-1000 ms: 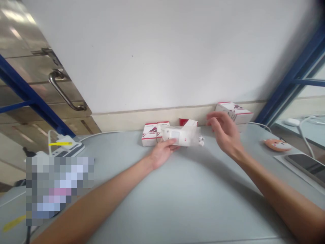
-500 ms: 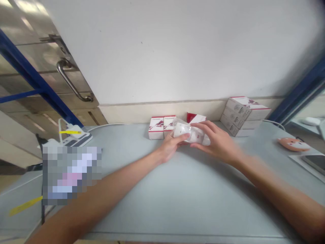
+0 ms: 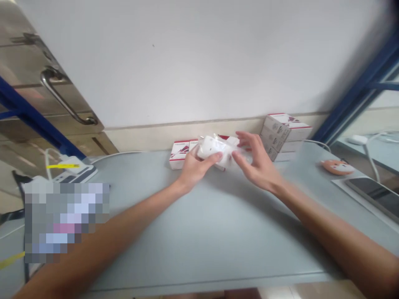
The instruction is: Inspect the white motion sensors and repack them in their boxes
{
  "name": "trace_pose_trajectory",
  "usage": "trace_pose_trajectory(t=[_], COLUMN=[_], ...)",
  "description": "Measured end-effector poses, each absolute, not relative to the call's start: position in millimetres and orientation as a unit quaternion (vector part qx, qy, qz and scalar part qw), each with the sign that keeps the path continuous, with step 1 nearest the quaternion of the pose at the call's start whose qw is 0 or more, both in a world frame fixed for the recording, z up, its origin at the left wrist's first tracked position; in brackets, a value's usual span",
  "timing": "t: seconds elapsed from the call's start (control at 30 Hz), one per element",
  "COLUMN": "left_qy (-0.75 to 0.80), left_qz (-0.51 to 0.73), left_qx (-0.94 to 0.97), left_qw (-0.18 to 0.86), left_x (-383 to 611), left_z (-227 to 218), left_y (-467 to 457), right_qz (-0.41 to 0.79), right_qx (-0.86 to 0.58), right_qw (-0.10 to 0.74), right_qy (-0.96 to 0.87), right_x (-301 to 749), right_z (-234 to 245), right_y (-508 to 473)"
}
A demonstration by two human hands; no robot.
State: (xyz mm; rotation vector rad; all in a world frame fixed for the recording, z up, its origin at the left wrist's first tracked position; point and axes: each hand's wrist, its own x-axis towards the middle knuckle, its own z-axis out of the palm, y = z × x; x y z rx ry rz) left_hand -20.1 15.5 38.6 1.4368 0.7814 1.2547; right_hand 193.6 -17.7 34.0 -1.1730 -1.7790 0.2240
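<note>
Gripping a bagged white device [image 3: 210, 148], left hand [image 3: 193, 168] clamped, right hand [image 3: 257, 166] spread beside it, boxes [image 3: 178, 153] behind partly hidden.

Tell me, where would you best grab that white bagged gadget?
Grip the white gadget on its firm rounded body, from the left end, thumb in front, fingers behind, as the left hand does. The clear bag trailing toward the right hand looks slack and would likely slip.

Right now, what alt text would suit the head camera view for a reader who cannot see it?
Over a grey table, the left hand grips a bagged white item while the right hand touches its other end. Red-and-white boxes line the wall behind.
</note>
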Motion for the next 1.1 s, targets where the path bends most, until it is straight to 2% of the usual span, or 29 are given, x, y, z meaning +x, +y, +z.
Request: trace_pose_trajectory(t=[0.07,0.17,0.27,0.53,0.63,0.7,0.77,0.87,0.93,0.97,1.1], left_qy=[0.345,0.387,0.435,0.413,0.373,0.413,0.46,0.485,0.517,0.519,0.521], left_qz=[0.501,0.489,0.47,0.493,0.489,0.5,0.485,0.366,0.26,0.245,0.265], left_qx=[0.651,0.692,0.703,0.685,0.698,0.681,0.693,0.784,0.811,0.815,0.807], left_qw=[0.454,0.364,0.309,0.344,0.367,0.339,0.27,0.127,0.083,0.08,0.08], left_x=[-23.9,-26.7,-23.8,-4.3,7.3,19.5,34.2,53.5,59.6,60.0,44.2], left_z=[47.7,57.8,64.6,83.7,86.8,83.9,75.8,56.1,42.8,37.7,32.1], left_y=[17.6,16.9,9.7,-6.6,-0.1,5.2,8.5,9.1,9.0,9.6,12.0], right_qz=[0.074,0.121,0.109,0.046,0.035,0.044,0.067,0.115,0.151,0.167,0.234], right_qx=[-0.443,-0.394,-0.431,-0.495,-0.535,-0.57,-0.589,-0.575,-0.561,-0.556,-0.529], right_qw=[0.459,0.422,0.394,0.373,0.419,0.478,0.546,0.624,0.643,0.645,0.651], right_qy=[-0.767,-0.808,-0.805,-0.783,-0.733,-0.667,-0.592,-0.516,-0.499,-0.496,-0.491], right_x=[193.3,187.9,181.0,185.3,188.4,193.3,200.8,213.5,219.3,220.7,219.6], right_z=[34.7,30.8,26.9,42.0,40.1,36.5,32.3,26.3,23.8,23.4,28.9], right_y=[-18.7,-19.8,-20.1,-24.5,-20.8,-14.3,-4.9,10.3,17.4,19.4,17.6])
